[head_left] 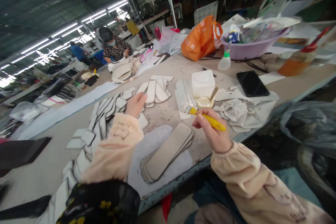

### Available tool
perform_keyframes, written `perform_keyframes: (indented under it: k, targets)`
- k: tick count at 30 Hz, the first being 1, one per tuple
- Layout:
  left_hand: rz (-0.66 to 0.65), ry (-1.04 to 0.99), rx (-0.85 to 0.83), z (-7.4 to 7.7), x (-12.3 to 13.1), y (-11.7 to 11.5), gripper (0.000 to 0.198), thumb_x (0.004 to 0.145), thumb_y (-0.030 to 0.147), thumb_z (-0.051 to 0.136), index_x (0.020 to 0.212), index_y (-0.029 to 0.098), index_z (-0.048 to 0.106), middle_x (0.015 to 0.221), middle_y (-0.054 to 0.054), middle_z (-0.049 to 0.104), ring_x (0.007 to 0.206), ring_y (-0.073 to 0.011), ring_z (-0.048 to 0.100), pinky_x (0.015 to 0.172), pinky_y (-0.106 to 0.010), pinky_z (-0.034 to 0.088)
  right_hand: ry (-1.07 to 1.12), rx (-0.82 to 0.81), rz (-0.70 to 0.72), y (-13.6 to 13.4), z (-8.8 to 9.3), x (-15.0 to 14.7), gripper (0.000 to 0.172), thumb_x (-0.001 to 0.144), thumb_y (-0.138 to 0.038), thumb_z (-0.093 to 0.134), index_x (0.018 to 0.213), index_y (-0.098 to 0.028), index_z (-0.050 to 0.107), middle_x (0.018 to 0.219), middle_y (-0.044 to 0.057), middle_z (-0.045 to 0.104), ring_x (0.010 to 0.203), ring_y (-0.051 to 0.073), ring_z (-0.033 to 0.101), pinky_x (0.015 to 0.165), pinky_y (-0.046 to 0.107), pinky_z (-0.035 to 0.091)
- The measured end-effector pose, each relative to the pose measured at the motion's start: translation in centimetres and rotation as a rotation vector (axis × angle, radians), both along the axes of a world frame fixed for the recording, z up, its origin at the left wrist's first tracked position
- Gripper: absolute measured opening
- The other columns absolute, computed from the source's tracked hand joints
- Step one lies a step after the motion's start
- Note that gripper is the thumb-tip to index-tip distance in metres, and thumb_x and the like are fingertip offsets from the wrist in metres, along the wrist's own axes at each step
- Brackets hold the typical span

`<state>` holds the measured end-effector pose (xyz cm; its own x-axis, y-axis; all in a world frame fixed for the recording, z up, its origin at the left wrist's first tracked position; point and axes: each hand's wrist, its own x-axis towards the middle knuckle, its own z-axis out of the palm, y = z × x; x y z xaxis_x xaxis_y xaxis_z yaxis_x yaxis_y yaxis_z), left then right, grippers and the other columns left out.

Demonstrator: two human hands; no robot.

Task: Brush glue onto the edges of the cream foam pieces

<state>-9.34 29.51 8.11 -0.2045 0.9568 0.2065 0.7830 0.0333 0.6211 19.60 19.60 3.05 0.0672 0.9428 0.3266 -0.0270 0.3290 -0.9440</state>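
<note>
Worktable (160, 115) holds many spread pale pieces (150, 92), probably done, and a stack (168, 152), probably pending; right hand (214, 131) grips yellow-handled brush (216, 124), left hand (136, 104) near pieces, grip unclear.

Factory workshop | stained surface (161, 116) | on surface: many cut panels (150, 92) | beyond surface: strip lights (64, 30), co-workers (120, 51)

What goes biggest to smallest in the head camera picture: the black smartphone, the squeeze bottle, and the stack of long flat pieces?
1. Stack of long flat pieces, though it's also nearest the camera
2. Black smartphone
3. Squeeze bottle
</note>
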Motion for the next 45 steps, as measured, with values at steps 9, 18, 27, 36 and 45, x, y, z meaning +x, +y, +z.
perform_keyframes:
  k: [9,18,27,36,45]
  targets:
    - [-0.190,0.194,-0.353,-9.2,1.9,-23.4,0.101,0.064,0.052,0.075,0.146,0.013,0.032,0.152,-0.020,0.033,0.141,-0.0367,0.028,0.116,-0.055,0.023,0.004,-0.166,0.176,-0.8,-2.2,-1.2,0.029,0.089,-0.050,0.054,0.092,-0.022,0.060,0.060,-0.002,0.057,0.052,0.013,0.051,0.049,0.027,0.041]
    - [-0.181,0.110,-0.182,-11.6,-0.1,-25.1,0.083,0.072,0.043,0.073,0.142,0.014,0.039,0.144,-0.019,0.047,0.136,-0.0329,0.040,0.115,-0.054,0.027,-0.040,-0.193,0.442,-4.4,-3.9,-4.5,0.030,0.095,-0.047,0.045,0.096,-0.020,0.058,0.057,-0.003,0.051,0.052,0.012,0.046,0.051,0.026,0.037]
    - [-0.110,-0.021,0.004,-12.8,-0.4,-25.9,0.094,0.070,0.040,0.077,0.147,0.015,0.029,0.135,-0.016,0.055,0.126,-0.0300,0.051,0.111,-0.049,0.038,-0.173,-0.235,0.597,-7.7,-4.7,-9.1,0.027,0.096,-0.045,0.045,0.089,-0.021,0.056,0.056,-0.004,0.051,0.052,0.011,0.048,0.053,0.025,0.038]
    - [-0.090,-0.050,-0.009,-13.0,-0.4,-25.9,0.107,0.070,0.040,0.077,0.152,0.017,0.012,0.130,-0.013,0.061,0.126,-0.0288,0.052,0.111,-0.050,0.037,-0.436,-0.180,0.551,-7.8,-4.4,-10.5,0.026,0.095,-0.041,0.044,0.086,-0.021,0.057,0.054,-0.005,0.053,0.052,0.011,0.055,0.059,0.023,0.043]
    - [-0.126,0.093,-0.008,-13.4,-0.6,-25.7,0.095,0.075,0.040,0.072,0.151,0.017,0.019,0.134,-0.014,0.057,0.128,-0.0291,0.051,0.114,-0.051,0.033,-0.887,0.207,0.005,-3.6,-4.7,-3.9,0.027,0.095,-0.036,0.046,0.089,-0.017,0.064,0.068,0.003,0.067,0.056,0.015,0.061,0.054,0.025,0.040]
